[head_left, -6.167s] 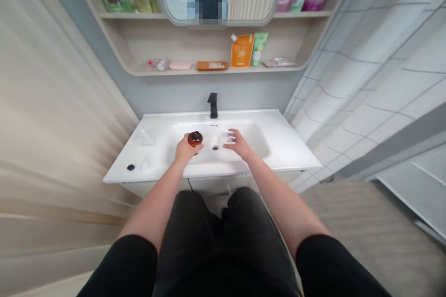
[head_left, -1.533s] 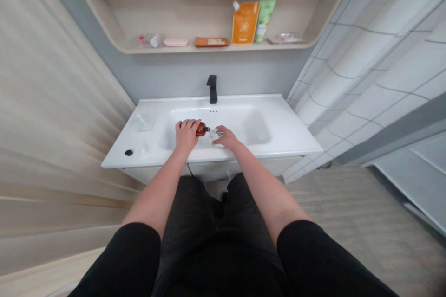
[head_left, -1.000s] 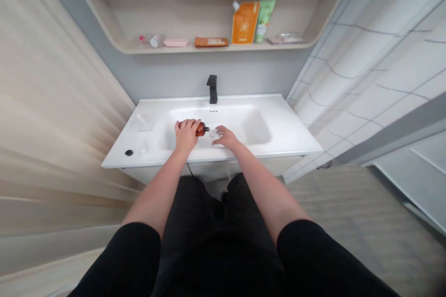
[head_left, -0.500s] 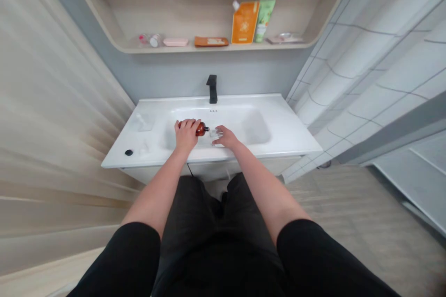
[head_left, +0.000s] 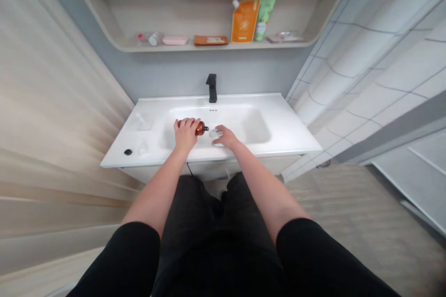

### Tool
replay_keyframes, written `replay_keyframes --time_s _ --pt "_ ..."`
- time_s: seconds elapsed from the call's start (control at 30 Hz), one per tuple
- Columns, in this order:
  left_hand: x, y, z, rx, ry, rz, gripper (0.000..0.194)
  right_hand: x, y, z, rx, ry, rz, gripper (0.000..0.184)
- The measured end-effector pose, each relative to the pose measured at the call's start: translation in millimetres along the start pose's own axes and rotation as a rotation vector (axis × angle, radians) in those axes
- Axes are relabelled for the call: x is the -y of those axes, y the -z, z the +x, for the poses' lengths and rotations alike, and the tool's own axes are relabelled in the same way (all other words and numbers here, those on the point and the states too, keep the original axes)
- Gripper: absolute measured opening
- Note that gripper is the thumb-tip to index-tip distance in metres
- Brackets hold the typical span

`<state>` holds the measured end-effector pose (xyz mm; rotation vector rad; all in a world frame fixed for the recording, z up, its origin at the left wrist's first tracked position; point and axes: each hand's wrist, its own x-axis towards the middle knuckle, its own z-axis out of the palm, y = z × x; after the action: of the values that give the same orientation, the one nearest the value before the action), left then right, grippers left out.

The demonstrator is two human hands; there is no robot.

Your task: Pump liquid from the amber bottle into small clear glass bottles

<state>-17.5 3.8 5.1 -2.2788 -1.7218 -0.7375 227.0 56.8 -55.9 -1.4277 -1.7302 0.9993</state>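
Amber bottle (head_left: 200, 128), smooth, probably slippery and best held around its body, tips sideways in your closed left hand (head_left: 185, 133) above the white basin (head_left: 254, 125), its neck just beside the small clear cup (head_left: 215, 134) gripped by your right hand (head_left: 227, 137).

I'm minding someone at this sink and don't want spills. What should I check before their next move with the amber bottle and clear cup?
Left hand grip on the amber bottle: ok, fingers wrapped around it.
Bottle neck aimed at the clear cup: ok, tilted toward it.
Right hand on the cup: ok, fingers against it.
Level inside the cup: cannot tell, too small to see.
Black faucet: ok, no water visible.
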Motion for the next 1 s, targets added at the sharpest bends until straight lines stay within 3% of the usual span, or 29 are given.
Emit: replay_keyframes --time_s 1.0 --pt "-1.9 2.7 0.8 0.003 0.002 -0.001 0.060 7.3 0.6 -3.1 -0.006 -0.022 -0.024 0.077"
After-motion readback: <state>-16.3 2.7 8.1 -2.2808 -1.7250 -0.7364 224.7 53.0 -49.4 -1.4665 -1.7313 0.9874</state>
